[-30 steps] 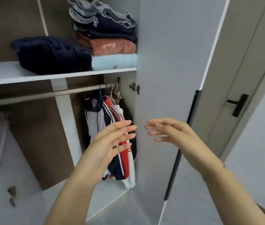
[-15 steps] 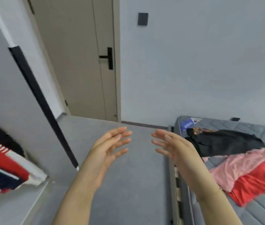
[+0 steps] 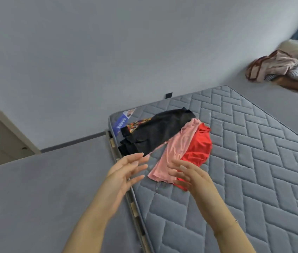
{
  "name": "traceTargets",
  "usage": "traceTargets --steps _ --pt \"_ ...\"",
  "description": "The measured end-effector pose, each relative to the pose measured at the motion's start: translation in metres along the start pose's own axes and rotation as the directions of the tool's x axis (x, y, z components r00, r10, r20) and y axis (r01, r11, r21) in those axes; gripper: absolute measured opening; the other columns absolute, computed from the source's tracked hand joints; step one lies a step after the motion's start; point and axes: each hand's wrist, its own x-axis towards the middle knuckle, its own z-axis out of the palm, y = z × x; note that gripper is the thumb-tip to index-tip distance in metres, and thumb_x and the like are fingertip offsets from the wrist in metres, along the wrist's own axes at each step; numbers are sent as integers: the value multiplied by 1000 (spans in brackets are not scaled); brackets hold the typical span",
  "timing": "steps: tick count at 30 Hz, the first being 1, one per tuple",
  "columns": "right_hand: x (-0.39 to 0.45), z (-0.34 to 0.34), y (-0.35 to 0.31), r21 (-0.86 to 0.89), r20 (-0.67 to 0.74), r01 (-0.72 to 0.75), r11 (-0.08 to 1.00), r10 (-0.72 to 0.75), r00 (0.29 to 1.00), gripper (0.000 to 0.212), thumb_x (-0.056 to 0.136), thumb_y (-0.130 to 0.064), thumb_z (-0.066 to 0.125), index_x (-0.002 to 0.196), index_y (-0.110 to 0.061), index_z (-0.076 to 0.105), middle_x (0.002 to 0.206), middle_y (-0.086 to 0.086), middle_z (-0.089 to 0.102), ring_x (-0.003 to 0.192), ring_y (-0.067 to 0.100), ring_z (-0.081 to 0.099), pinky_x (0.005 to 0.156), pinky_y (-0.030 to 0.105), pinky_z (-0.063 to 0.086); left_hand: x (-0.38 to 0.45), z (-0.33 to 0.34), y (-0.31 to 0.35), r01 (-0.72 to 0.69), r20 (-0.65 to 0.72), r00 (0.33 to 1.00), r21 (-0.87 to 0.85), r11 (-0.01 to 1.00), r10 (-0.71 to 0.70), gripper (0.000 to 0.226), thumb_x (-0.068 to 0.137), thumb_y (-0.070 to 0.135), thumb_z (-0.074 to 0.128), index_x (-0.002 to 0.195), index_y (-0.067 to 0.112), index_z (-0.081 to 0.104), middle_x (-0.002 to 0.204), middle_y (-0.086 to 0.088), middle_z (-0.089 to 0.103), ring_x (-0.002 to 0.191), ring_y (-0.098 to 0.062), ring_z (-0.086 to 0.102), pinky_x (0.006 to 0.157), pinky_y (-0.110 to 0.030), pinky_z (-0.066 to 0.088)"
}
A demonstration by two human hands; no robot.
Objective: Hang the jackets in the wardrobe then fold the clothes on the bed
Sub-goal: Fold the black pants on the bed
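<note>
A grey quilted mattress [image 3: 254, 161] fills the right of the head view. Near its upper left corner lie a black garment [image 3: 155, 132], a pink garment [image 3: 175, 152] and a red garment [image 3: 197, 145], overlapping and unfolded. A patterned orange piece [image 3: 137, 124] peeks out beside the black one. My left hand [image 3: 126, 172] and my right hand [image 3: 190, 176] hover side by side just short of the pink garment, fingers spread, holding nothing.
Grey floor [image 3: 44, 189] lies to the left of the bed, with the wooden bed frame edge [image 3: 131, 203] between. A door frame [image 3: 7, 130] stands at far left. A heap of bedding [image 3: 279, 64] sits at the far right by the wall.
The view has swung from the wardrobe, past the door, round to the bed. Both hands stayed raised and empty and now sit close to the clothes.
</note>
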Motion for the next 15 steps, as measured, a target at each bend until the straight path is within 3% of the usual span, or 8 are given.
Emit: traceTargets --steps 4,11,15 --pt "45 -26 10 23 -78 -43 999 45 996 29 100 -11 45 116 -15 69 112 3 73 105 19 68 84 26 55 73 11 -18 67 24 997 55 996 -68 26 96 10 51 115 16 67 115 -1 72 108 -16 68 88 -34 51" --pt "174 -25 39 11 -177 -99 995 99 979 25 97 -7 53 116 -13 68 111 0 74 105 17 68 97 37 51 236 -9 -48 179 33 982 118 977 -184 24 98 8 53 116 15 66 113 -1 73 105 -15 69 87 -32 54" --pt "290 -9 70 51 -278 -114 992 124 953 26 97 -4 52 116 -13 68 112 1 73 96 8 69 84 21 53 371 -46 -77 260 -16 965 198 945 -262 23 95 5 57 112 16 67 110 2 74 102 -11 69 82 -26 55"
